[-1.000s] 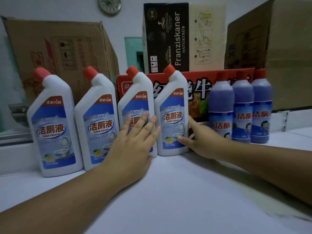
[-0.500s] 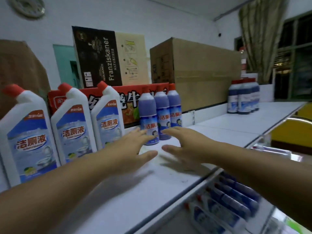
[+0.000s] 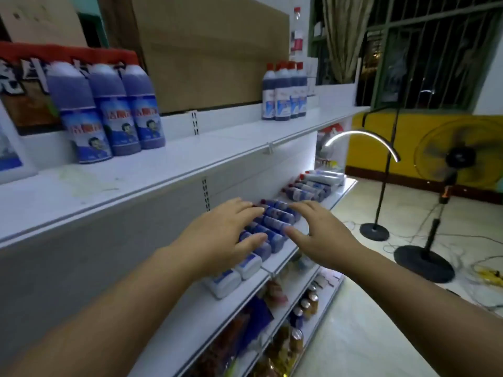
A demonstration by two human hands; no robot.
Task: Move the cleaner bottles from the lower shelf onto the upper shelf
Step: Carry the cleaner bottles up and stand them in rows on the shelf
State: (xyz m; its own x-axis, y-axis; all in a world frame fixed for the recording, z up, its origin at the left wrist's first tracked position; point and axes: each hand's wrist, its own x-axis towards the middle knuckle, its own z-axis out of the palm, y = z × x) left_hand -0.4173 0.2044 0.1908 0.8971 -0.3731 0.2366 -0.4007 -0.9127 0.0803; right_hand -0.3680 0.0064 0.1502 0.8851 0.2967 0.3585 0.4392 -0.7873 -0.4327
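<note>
White shop shelving fills the head view, and the upper shelf (image 3: 190,161) is already stocked with three upright blue cleaner bottles (image 3: 109,112) at the left and a further cluster (image 3: 284,96) farther along, before a cardboard box (image 3: 212,50). Half a second ago both hands were held over the upper shelf beside those three bottles; since then the gaze has been dropped and the hands lowered to the lower shelf (image 3: 201,308). The left hand (image 3: 217,240) and right hand (image 3: 318,235) are now poised over a row of blue bottles (image 3: 275,221) lying on their sides, fingers spread apart, nothing gripped. A fresh pickup is judged to be starting, with many bottles left below.
</note>
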